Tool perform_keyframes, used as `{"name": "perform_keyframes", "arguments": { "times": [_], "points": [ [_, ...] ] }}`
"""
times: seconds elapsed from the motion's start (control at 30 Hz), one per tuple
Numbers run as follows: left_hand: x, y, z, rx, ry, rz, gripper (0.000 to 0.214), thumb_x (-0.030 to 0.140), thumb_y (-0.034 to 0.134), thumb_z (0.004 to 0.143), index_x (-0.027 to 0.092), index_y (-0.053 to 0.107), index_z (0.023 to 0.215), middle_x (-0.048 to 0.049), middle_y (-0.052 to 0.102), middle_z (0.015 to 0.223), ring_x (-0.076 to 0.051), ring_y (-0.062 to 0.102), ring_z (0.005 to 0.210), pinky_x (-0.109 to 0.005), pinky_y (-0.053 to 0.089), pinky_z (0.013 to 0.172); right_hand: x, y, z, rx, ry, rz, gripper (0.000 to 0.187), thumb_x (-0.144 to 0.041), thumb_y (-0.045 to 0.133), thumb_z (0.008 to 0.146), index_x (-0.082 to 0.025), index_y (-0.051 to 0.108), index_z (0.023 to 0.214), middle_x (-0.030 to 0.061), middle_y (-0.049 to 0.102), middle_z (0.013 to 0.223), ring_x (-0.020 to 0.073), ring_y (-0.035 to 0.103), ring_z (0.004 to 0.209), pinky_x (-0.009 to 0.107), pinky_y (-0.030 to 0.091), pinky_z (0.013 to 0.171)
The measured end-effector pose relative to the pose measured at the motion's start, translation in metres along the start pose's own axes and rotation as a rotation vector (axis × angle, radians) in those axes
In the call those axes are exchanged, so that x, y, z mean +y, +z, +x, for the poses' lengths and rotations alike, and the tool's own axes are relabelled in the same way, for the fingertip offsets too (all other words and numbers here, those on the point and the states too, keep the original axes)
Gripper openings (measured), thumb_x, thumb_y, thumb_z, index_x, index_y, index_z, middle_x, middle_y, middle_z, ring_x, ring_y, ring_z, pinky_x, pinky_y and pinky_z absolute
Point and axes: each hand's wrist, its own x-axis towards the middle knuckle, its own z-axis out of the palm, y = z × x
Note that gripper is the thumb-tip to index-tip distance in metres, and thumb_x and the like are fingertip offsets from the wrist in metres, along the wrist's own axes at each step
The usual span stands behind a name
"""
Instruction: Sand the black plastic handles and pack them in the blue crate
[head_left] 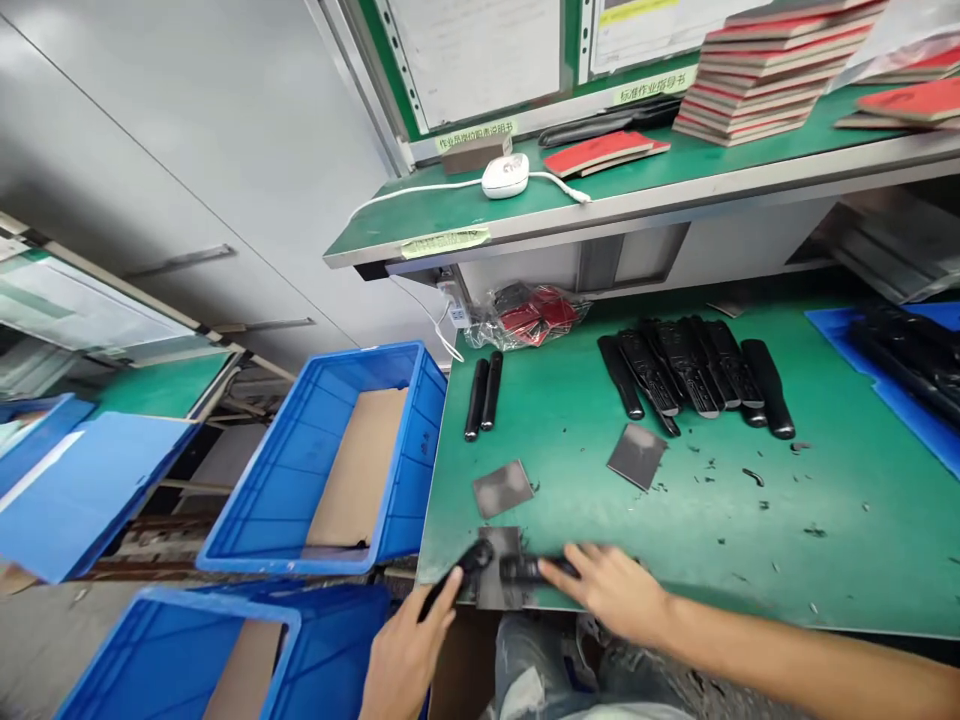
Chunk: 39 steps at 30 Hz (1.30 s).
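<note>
L hand (407, 640) pinches a black handle (474, 557) & R hand (611, 592) pinches a 2nd handle (521, 569), both by a gray sheet (496, 592) nr the surface (585, 505)'s front-left corner, so it's prob. the rubbing step, & next move calls for a steady hold.

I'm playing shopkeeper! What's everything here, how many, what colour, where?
Workbench: one, green, centre
Held parts: two, black, workbench front
Paired parts: two, black, workbench left
Grouped parts: several, black, workbench back
Sandpaper-like squares: at least three, grey, workbench
Scraps: many, black, workbench
Plastic bag: one, clear, workbench back
Shelf: one, green, above workbench
Red-faced pads: many, red, shelf
Corded device: one, white, shelf
Papers: at least two, white, above shelf
Crates: at least two, blue, left
Left hand: one, bare, holding part
Right hand: one, bare, holding part
</note>
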Motion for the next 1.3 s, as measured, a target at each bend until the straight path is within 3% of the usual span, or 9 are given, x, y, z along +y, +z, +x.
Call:
{"name": "perform_keyframes", "arguments": {
  "times": [0.2, 0.37, 0.53, 0.63, 0.73, 0.9, 1.07, 1.17, 1.3],
  "points": [
    [-0.003, 0.018, 0.006, -0.136, 0.261, 0.32, 0.09, -0.002, 0.055, 0.079, 0.037, 0.028, 0.156, -0.0062, 0.065, 0.103, -0.019, 0.067, 0.075, -0.025, 0.054, 0.06, 0.0, -0.003, -0.064, 0.115, 0.094, -0.097, 0.085, 0.001, 0.049, 0.073, -0.026, 0.035, 0.152, 0.0132, 0.067, 0.106, 0.028, 0.071, 0.086, 0.038, 0.06, 0.066],
    [-0.016, -0.002, 0.037, -0.165, 0.199, 0.35, 0.09, -0.003, 0.052, 0.079, 0.04, 0.03, 0.155, -0.0073, 0.065, 0.108, -0.019, 0.066, 0.073, -0.025, 0.051, 0.056, 0.004, -0.014, -0.066, 0.337, 0.131, 0.15, 0.068, -0.005, 0.035, 0.088, -0.035, 0.041, 0.149, 0.0102, 0.069, 0.107, 0.0239, 0.072, 0.087, 0.036, 0.06, 0.071],
    [0.01, -0.03, 0.162, -0.097, -0.201, -0.359, 0.049, 0.035, 0.031, 0.104, 0.032, 0.04, 0.152, -0.0065, 0.069, 0.101, -0.02, 0.067, 0.084, -0.031, 0.052, 0.078, 0.064, -0.035, 0.022, 0.462, 0.793, 0.902, 0.044, -0.044, 0.031, 0.104, -0.026, 0.051, 0.139, 0.0072, 0.072, 0.11, 0.0201, 0.069, 0.094, 0.034, 0.057, 0.086],
    [0.041, -0.019, 0.251, -0.085, -0.248, -0.66, 0.049, 0.043, 0.027, 0.104, 0.026, 0.046, 0.146, -0.0024, 0.073, 0.088, -0.02, 0.069, 0.088, -0.03, 0.051, 0.085, 0.112, -0.031, 0.098, 0.494, 0.927, 0.875, 0.046, -0.045, 0.034, 0.104, -0.018, 0.049, 0.138, 0.0071, 0.075, 0.099, 0.0198, 0.071, 0.086, 0.035, 0.058, 0.082],
    [0.067, 0.007, 0.318, -0.028, -0.311, -0.667, 0.054, 0.039, 0.035, 0.102, 0.018, 0.035, 0.152, -0.0101, 0.074, 0.104, -0.023, 0.07, 0.094, -0.031, 0.051, 0.083, 0.144, -0.021, 0.155, 0.548, 1.054, 0.727, 0.052, -0.039, 0.054, 0.098, -0.017, 0.041, 0.143, 0.0119, 0.066, 0.125, 0.0236, 0.067, 0.106, 0.044, 0.055, 0.094],
    [0.085, 0.033, 0.362, 0.017, -0.401, -0.601, 0.055, 0.029, 0.04, 0.099, 0.011, 0.037, 0.151, -0.022, 0.058, 0.135, -0.03, 0.066, 0.109, -0.038, 0.051, 0.088, 0.16, -0.017, 0.182, 0.558, 1.161, 0.465, 0.046, -0.028, 0.06, 0.095, -0.017, 0.048, 0.138, 0.0141, 0.054, 0.138, 0.0309, 0.053, 0.126, 0.055, 0.044, 0.105],
    [0.028, 0.025, 0.357, 0.066, -0.414, -0.531, 0.049, 0.029, 0.028, 0.103, 0.02, 0.044, 0.148, -0.013, 0.055, 0.141, -0.023, 0.051, 0.131, -0.033, 0.04, 0.106, 0.146, -0.038, 0.207, 0.521, 1.046, 0.393, 0.04, -0.025, 0.049, 0.1, -0.02, 0.048, 0.14, 0.0115, 0.051, 0.143, 0.0282, 0.048, 0.132, 0.051, 0.042, 0.109],
    [-0.019, 0.028, 0.36, 0.018, -0.522, -0.467, 0.055, 0.031, 0.046, 0.096, 0.011, 0.043, 0.147, -0.0225, 0.057, 0.133, -0.033, 0.056, 0.123, -0.042, 0.046, 0.099, 0.133, -0.047, 0.257, 0.429, 0.966, 0.456, 0.038, -0.033, 0.052, 0.1, -0.022, 0.051, 0.136, 0.0074, 0.062, 0.127, 0.0225, 0.062, 0.113, 0.046, 0.051, 0.1],
    [-0.056, 0.034, 0.363, -0.088, -0.57, -0.447, 0.052, 0.031, 0.066, 0.081, 0.009, 0.061, 0.128, -0.0216, 0.068, 0.105, -0.036, 0.066, 0.101, -0.041, 0.052, 0.082, 0.128, -0.05, 0.315, 0.295, 1.115, 0.529, 0.044, -0.035, 0.062, 0.095, -0.018, 0.052, 0.134, 0.0105, 0.06, 0.129, 0.0246, 0.064, 0.108, 0.048, 0.055, 0.093]
  ]
}}
